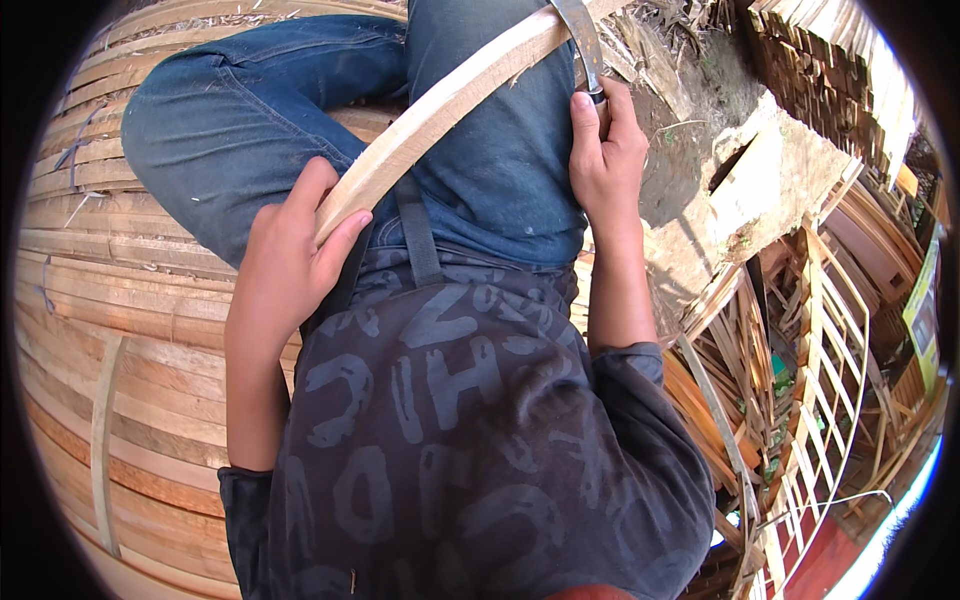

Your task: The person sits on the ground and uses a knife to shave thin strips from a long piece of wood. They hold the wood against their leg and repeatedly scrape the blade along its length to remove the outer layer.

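My left hand (290,250) grips the near end of a long pale bamboo strip (440,110) that runs up and to the right across my blue-jeaned lap. My right hand (605,140) is closed around the handle of a knife. Its grey blade (583,40) points upward and lies against the strip near the top of the view. I sit with bent knees on a platform of bamboo slats (120,300). The blade's tip is cut off by the picture's edge.
More split bamboo slats (90,170) lie stacked on the left. On the right stand a block of pale wood (760,180), bare earth, and slatted bamboo frames (820,340) leaning together. A bundle of strips (850,70) sits at the top right.
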`<state>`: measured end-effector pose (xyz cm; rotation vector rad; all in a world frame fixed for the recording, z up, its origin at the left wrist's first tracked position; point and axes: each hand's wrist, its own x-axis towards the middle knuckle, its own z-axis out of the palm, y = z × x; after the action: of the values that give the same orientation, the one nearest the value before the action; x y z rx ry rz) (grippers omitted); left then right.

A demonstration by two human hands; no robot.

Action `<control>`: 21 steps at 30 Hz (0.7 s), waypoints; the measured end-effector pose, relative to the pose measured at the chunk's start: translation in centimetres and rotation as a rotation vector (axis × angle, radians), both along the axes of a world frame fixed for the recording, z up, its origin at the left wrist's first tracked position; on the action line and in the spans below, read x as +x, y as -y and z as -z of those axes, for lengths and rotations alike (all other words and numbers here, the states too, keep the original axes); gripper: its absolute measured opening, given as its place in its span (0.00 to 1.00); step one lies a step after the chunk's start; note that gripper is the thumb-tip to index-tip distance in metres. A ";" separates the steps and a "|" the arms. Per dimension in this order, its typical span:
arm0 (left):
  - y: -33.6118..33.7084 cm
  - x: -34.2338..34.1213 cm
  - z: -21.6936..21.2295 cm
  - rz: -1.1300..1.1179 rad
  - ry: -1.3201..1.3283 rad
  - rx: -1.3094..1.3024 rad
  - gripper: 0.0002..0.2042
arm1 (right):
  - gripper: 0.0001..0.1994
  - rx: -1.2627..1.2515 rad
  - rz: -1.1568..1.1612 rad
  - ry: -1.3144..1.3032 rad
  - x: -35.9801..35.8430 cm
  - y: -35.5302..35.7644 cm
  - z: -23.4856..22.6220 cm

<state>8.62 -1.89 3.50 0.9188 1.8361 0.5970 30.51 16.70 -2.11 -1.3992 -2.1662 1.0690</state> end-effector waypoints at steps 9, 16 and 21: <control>0.4 0.5 0.6 -0.004 0.083 -0.029 0.10 | 0.10 0.057 -0.104 0.079 -1.0 -0.4 -1.1; 0.3 0.6 0.0 -0.094 0.244 -0.107 0.13 | 0.11 0.043 -0.144 0.127 0.2 -3.9 -1.1; 1.5 0.7 0.5 -0.085 0.223 -0.103 0.11 | 0.11 -0.057 -0.211 0.134 -0.1 -2.6 -2.0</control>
<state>9.30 -3.36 2.97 0.6805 1.6937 0.6252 30.37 19.33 -0.10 -1.3240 -2.4422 1.1484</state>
